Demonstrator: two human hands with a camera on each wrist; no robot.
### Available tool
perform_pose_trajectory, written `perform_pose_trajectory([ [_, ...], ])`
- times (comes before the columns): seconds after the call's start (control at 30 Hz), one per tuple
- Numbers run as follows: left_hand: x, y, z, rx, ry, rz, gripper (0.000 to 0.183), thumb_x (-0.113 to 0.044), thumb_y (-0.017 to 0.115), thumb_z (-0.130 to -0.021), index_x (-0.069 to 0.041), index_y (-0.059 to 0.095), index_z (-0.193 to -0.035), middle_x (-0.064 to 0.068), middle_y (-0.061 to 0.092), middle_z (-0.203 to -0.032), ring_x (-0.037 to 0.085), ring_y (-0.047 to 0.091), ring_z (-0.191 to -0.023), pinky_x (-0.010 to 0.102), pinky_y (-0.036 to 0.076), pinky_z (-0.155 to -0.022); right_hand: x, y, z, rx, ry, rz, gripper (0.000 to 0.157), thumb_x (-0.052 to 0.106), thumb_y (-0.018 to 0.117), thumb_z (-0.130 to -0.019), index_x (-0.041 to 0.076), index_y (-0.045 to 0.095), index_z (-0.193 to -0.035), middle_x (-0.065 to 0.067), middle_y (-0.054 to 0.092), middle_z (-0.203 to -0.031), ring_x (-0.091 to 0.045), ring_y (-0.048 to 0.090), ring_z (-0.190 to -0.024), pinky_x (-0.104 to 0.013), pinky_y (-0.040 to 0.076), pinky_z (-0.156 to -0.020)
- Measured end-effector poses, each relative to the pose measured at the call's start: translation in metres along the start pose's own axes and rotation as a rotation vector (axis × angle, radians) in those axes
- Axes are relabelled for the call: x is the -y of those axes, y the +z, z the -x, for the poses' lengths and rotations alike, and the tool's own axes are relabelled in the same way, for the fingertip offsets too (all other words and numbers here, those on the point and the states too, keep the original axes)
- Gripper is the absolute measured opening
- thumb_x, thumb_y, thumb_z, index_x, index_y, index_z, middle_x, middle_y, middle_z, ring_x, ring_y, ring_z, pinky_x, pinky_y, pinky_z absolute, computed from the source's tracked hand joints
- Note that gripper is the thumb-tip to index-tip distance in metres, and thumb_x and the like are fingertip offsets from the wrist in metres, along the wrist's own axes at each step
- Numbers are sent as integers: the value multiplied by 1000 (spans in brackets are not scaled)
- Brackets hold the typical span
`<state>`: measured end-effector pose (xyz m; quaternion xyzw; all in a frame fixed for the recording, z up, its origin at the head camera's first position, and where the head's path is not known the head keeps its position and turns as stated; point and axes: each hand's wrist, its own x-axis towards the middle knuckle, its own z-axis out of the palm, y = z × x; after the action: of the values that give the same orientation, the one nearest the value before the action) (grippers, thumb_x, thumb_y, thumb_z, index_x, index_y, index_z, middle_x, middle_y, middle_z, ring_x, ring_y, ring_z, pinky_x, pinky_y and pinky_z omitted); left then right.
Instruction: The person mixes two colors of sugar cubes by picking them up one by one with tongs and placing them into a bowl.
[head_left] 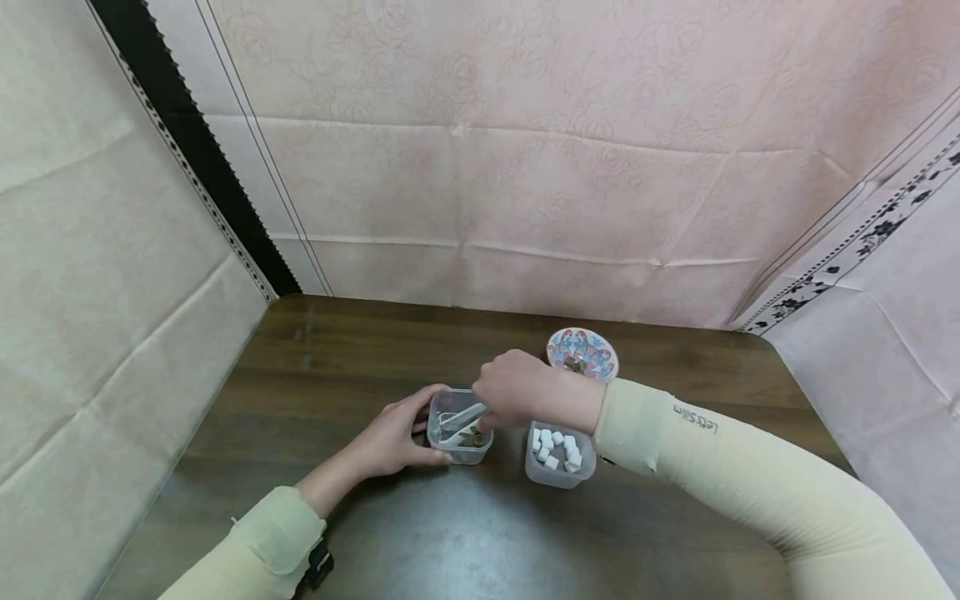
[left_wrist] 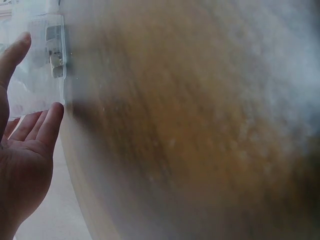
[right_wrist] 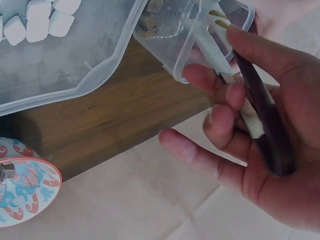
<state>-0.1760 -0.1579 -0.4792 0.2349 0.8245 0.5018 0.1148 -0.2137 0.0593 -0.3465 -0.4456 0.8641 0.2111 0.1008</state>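
My left hand (head_left: 401, 437) holds a small clear plastic container (head_left: 468, 457) from its left side, thumb at the front and fingers toward the back. In the left wrist view, thumb and fingertips lie against its walls, and a few brownish pieces (left_wrist: 56, 64) show through. My right hand (head_left: 513, 387) is over the container's right edge and grips a pair of tongs (right_wrist: 267, 117) with dark handles and pale arms. The pale arms reach down into the container. Whether the tips pinch a piece, I cannot tell.
Right of the held container stands a second clear container (head_left: 555, 481) with several white cubes (head_left: 546, 437). Behind it, partly covered by my right forearm, is a patterned bowl (head_left: 602, 357) with brownish pieces inside. Pale cloth (head_left: 465, 183) hangs around the wooden table (head_left: 360, 350).
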Motion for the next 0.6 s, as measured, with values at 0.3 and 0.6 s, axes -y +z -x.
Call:
perform_pose_trajectory([
  [0.3, 1, 1, 0, 1, 30, 13, 85, -13, 95, -82, -12, 48, -154, 11, 60, -145, 31, 60, -137, 38, 54, -108, -9, 4, -1, -31, 25, -15, 37, 52, 77, -96, 16, 77, -87, 0, 71, -78, -18, 63, -66, -38, 58, -63],
  [0.6, 0, 0, 0, 2, -1, 19, 88, -16, 95, -83, -8, 46, -155, 16, 58, -147, 31, 60, -137, 38, 53, -108, -7, -8, 2, 35, -13, -51, 41, 56, 77, -95, 17, 71, -81, 4, 59, -69, -15, 49, -62, -40, 55, -61],
])
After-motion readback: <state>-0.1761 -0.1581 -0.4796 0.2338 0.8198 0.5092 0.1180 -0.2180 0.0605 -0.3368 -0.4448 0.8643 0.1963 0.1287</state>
